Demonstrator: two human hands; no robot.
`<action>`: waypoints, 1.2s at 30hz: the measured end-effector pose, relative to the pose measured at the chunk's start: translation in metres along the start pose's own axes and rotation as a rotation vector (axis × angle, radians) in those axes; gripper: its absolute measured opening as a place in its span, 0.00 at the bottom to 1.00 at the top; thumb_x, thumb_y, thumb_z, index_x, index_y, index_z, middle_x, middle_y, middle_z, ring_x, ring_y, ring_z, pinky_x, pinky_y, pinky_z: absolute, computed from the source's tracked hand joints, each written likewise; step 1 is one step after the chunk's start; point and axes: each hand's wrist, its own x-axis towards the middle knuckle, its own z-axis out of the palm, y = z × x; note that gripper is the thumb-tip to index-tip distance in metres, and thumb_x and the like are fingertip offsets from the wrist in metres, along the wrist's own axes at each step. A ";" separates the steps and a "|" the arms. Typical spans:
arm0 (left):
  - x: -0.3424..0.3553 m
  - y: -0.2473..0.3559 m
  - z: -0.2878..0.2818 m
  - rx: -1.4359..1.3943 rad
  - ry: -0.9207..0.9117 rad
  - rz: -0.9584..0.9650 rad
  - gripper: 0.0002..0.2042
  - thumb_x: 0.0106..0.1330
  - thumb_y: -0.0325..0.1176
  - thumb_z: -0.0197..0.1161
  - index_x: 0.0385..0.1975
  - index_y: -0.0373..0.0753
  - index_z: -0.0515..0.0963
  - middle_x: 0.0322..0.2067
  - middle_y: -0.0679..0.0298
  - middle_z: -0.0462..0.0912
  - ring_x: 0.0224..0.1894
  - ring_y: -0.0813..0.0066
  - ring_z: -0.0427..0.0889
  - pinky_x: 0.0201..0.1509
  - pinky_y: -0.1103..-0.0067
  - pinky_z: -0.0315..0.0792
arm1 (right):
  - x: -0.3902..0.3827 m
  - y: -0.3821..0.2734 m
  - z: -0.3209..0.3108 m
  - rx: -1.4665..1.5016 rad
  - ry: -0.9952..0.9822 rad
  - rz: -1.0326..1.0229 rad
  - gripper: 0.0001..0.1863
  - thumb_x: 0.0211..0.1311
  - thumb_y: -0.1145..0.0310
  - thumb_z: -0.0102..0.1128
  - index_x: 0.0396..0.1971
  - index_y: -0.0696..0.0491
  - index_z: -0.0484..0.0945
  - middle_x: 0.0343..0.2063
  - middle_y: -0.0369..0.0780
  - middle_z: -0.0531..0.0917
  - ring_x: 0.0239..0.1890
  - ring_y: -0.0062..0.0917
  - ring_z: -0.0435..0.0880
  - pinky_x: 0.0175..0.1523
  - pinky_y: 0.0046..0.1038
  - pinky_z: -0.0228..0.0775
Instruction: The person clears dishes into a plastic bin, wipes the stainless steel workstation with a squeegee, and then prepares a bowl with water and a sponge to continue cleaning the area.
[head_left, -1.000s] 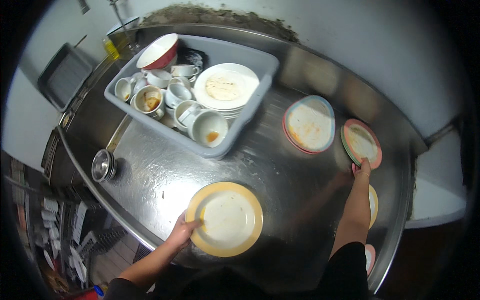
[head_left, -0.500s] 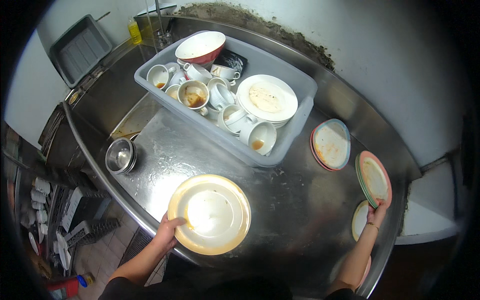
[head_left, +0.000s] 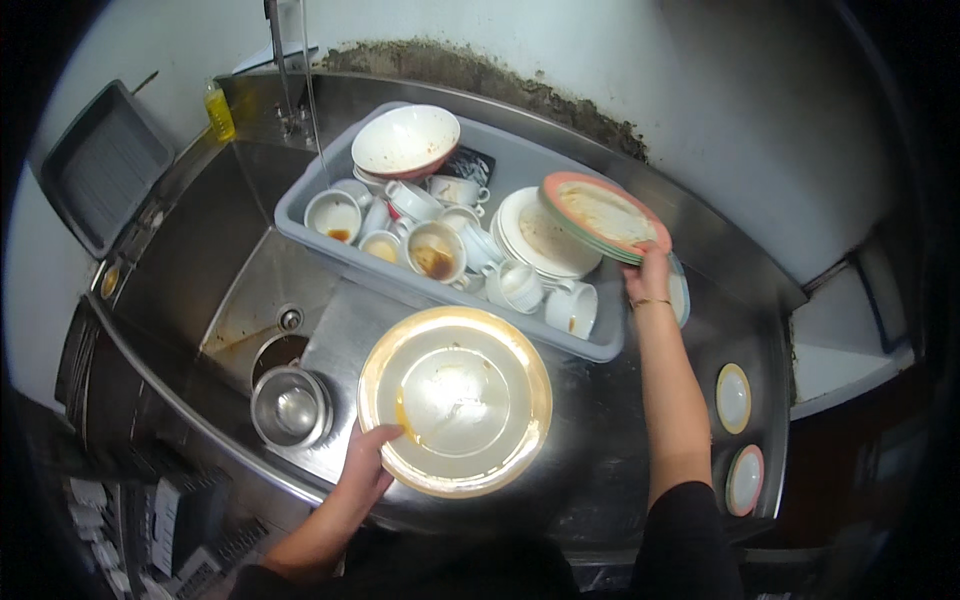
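Note:
My left hand (head_left: 368, 458) grips a cream plate with a yellow rim (head_left: 455, 400) by its lower left edge, over the steel counter. My right hand (head_left: 650, 268) holds a stack of dirty plates (head_left: 605, 210), pink-rimmed on top with green rims below, over the right end of the grey tub (head_left: 600, 343). Beneath that stack, white plates (head_left: 520, 240) sit in the tub, beside several stained cups (head_left: 435, 250) and a red-and-white bowl (head_left: 405, 135). A blue-rimmed plate (head_left: 678, 296) is partly hidden behind my right hand.
Left are a steel sink (head_left: 230, 335), nested metal bowls (head_left: 290, 405), a running tap (head_left: 280, 70), a yellow bottle (head_left: 218, 110) and a propped grey tray (head_left: 105, 160). Small yellow-rimmed (head_left: 733, 398) and pink-rimmed (head_left: 745, 480) plates lie at the right. A raised splashback edges the counter.
My right hand has lifted the pink-and-green plate stack from the counter's right side up and leftward to above the tub. My left hand still holds the yellow-rimmed plate, shifting slightly. The view has shifted.

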 end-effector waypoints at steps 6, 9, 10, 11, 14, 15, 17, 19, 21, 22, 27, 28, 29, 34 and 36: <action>0.000 0.070 -0.033 0.058 0.010 0.015 0.26 0.52 0.20 0.51 0.55 0.32 0.59 0.47 0.52 0.70 0.50 0.60 0.74 0.54 0.70 0.71 | 0.000 0.069 0.072 -0.076 0.314 0.022 0.21 0.52 0.76 0.48 0.48 0.65 0.62 0.45 0.49 0.72 0.44 0.38 0.77 0.44 0.41 0.77; 0.018 0.100 -0.034 0.073 -0.004 0.046 0.25 0.53 0.20 0.51 0.54 0.32 0.59 0.47 0.53 0.70 0.50 0.60 0.74 0.53 0.70 0.71 | 0.011 0.080 0.061 -0.112 0.130 0.133 0.22 0.53 0.76 0.49 0.50 0.64 0.61 0.45 0.49 0.72 0.45 0.38 0.77 0.46 0.41 0.76; 0.026 0.108 -0.029 0.086 -0.009 0.067 0.25 0.52 0.21 0.52 0.54 0.32 0.60 0.47 0.53 0.71 0.49 0.61 0.74 0.53 0.70 0.71 | 0.024 0.084 0.050 -0.128 0.127 0.217 0.20 0.53 0.75 0.49 0.48 0.63 0.64 0.44 0.49 0.73 0.45 0.37 0.77 0.46 0.40 0.75; 0.038 0.115 -0.021 0.100 -0.028 0.084 0.25 0.52 0.22 0.52 0.53 0.32 0.61 0.46 0.53 0.72 0.48 0.61 0.75 0.52 0.70 0.72 | 0.040 0.082 0.037 -0.140 0.132 0.290 0.19 0.54 0.75 0.49 0.47 0.62 0.66 0.43 0.48 0.74 0.45 0.35 0.77 0.45 0.40 0.75; 0.082 0.133 0.019 0.134 -0.119 0.164 0.24 0.52 0.24 0.53 0.52 0.31 0.63 0.44 0.54 0.73 0.46 0.62 0.76 0.50 0.71 0.72 | 0.058 0.079 0.015 -0.354 0.048 0.395 0.17 0.56 0.72 0.49 0.46 0.60 0.68 0.42 0.47 0.76 0.46 0.34 0.77 0.47 0.38 0.73; 0.101 0.136 0.037 0.139 -0.176 0.200 0.24 0.52 0.24 0.53 0.52 0.31 0.63 0.44 0.54 0.73 0.45 0.63 0.76 0.50 0.71 0.72 | 0.053 0.079 0.010 -0.454 0.013 0.413 0.17 0.57 0.71 0.49 0.47 0.59 0.68 0.42 0.46 0.76 0.46 0.34 0.77 0.49 0.38 0.72; 0.142 0.136 0.076 0.205 -0.241 0.269 0.26 0.52 0.20 0.51 0.55 0.32 0.59 0.48 0.53 0.70 0.50 0.63 0.73 0.54 0.74 0.68 | 0.025 0.071 0.031 -0.608 0.083 0.425 0.17 0.58 0.70 0.48 0.47 0.60 0.68 0.41 0.45 0.77 0.46 0.32 0.76 0.49 0.35 0.71; 0.193 0.122 0.110 0.219 -0.315 0.368 0.26 0.52 0.20 0.51 0.55 0.31 0.60 0.46 0.54 0.72 0.47 0.64 0.74 0.52 0.74 0.69 | -0.012 0.049 0.046 -0.911 -0.035 0.255 0.18 0.58 0.66 0.50 0.46 0.59 0.71 0.40 0.42 0.78 0.41 0.26 0.77 0.45 0.29 0.71; 0.246 0.102 0.144 0.289 -0.345 0.343 0.24 0.51 0.20 0.51 0.52 0.30 0.61 0.43 0.54 0.73 0.45 0.65 0.75 0.50 0.75 0.69 | -0.013 0.036 0.023 -1.264 -0.202 0.072 0.16 0.56 0.64 0.55 0.43 0.57 0.74 0.37 0.37 0.78 0.35 0.19 0.75 0.40 0.24 0.69; 0.271 0.092 0.154 0.341 -0.312 0.391 0.23 0.50 0.21 0.51 0.50 0.30 0.63 0.41 0.54 0.74 0.43 0.65 0.76 0.47 0.74 0.71 | -0.029 0.041 0.021 -1.128 -0.151 -0.151 0.15 0.56 0.65 0.57 0.41 0.57 0.76 0.32 0.34 0.78 0.32 0.17 0.74 0.37 0.22 0.68; 0.380 0.049 0.181 0.513 -0.321 0.282 0.20 0.51 0.26 0.50 0.47 0.29 0.65 0.39 0.52 0.75 0.38 0.62 0.79 0.33 0.68 0.77 | -0.157 0.009 -0.050 -1.017 0.072 -0.465 0.08 0.52 0.72 0.60 0.34 0.51 0.79 0.16 0.29 0.68 0.20 0.13 0.66 0.29 0.19 0.62; 0.384 0.036 0.186 0.523 -0.277 0.214 0.21 0.52 0.27 0.50 0.47 0.29 0.65 0.39 0.51 0.75 0.39 0.60 0.80 0.35 0.67 0.79 | -0.172 0.007 -0.081 -1.041 0.143 -0.373 0.08 0.50 0.72 0.60 0.33 0.50 0.79 0.15 0.31 0.68 0.19 0.14 0.67 0.28 0.20 0.62; 0.377 0.029 0.194 0.545 -0.237 0.159 0.21 0.53 0.28 0.49 0.48 0.28 0.64 0.40 0.50 0.75 0.40 0.58 0.80 0.37 0.67 0.80 | -0.191 0.006 -0.116 -1.046 0.214 -0.287 0.09 0.49 0.72 0.61 0.33 0.50 0.79 0.14 0.32 0.68 0.19 0.15 0.67 0.27 0.21 0.62; 0.459 0.050 0.188 0.804 -0.348 0.098 0.18 0.58 0.34 0.48 0.44 0.27 0.69 0.36 0.51 0.76 0.36 0.62 0.80 0.32 0.70 0.78 | -0.265 0.034 -0.281 -0.931 0.320 -0.015 0.11 0.47 0.79 0.56 0.32 0.51 0.80 0.14 0.29 0.68 0.17 0.15 0.66 0.24 0.20 0.60; 0.489 0.070 0.174 1.081 -0.420 -0.024 0.19 0.60 0.44 0.50 0.36 0.30 0.72 0.25 0.55 0.77 0.25 0.70 0.78 0.22 0.74 0.71 | -0.276 0.035 -0.322 -0.876 0.361 0.100 0.13 0.47 0.80 0.55 0.34 0.52 0.78 0.15 0.30 0.69 0.18 0.15 0.69 0.24 0.20 0.62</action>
